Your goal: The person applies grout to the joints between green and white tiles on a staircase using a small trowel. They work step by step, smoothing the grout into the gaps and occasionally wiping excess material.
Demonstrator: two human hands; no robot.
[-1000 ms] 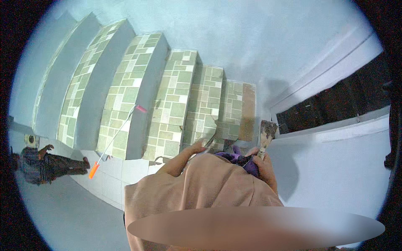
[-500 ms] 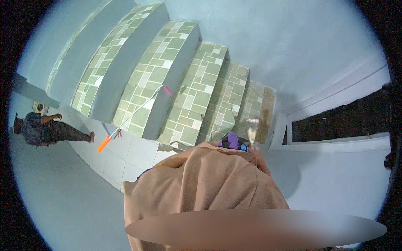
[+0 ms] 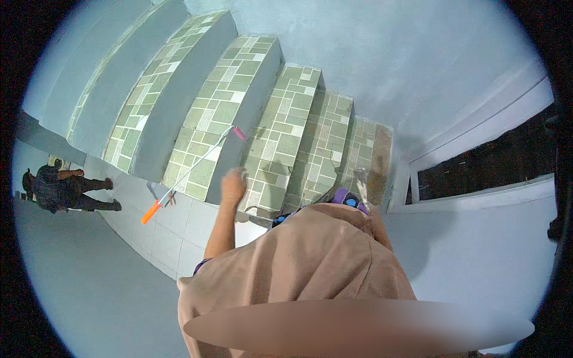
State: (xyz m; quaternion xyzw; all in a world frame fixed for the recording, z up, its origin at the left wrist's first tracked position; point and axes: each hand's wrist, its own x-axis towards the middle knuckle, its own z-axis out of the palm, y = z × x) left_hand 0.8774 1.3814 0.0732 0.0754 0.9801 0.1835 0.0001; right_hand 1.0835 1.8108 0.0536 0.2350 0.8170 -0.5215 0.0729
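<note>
My left hand [image 3: 233, 185] is raised in front of the stair edge, right of the paint roller. Its fingers look bent but are too smeared to read, and nothing shows in them. The paint roller [image 3: 190, 176], with an orange handle and a pink head, rests on the steps, apart from that hand. My right hand [image 3: 367, 209], partly behind my brown clothing, is closed around a hand tool with a flat, flared grey end [image 3: 360, 175]. The tool is blurred and its exact kind is unclear.
Green-and-white tiled steps [image 3: 280, 137] rise to the left along a pale blue wall [image 3: 370, 65]. A white frame [image 3: 477, 203] surrounds a dark opening at right. Another person [image 3: 65, 188] stands at far left on the white tiled floor [image 3: 170, 238]. My footwear [image 3: 349, 198] is below me.
My left hand has come up and out over the stair edge. The tool in my right hand has shifted slightly and blurred. The other person's legs have moved apart.
</note>
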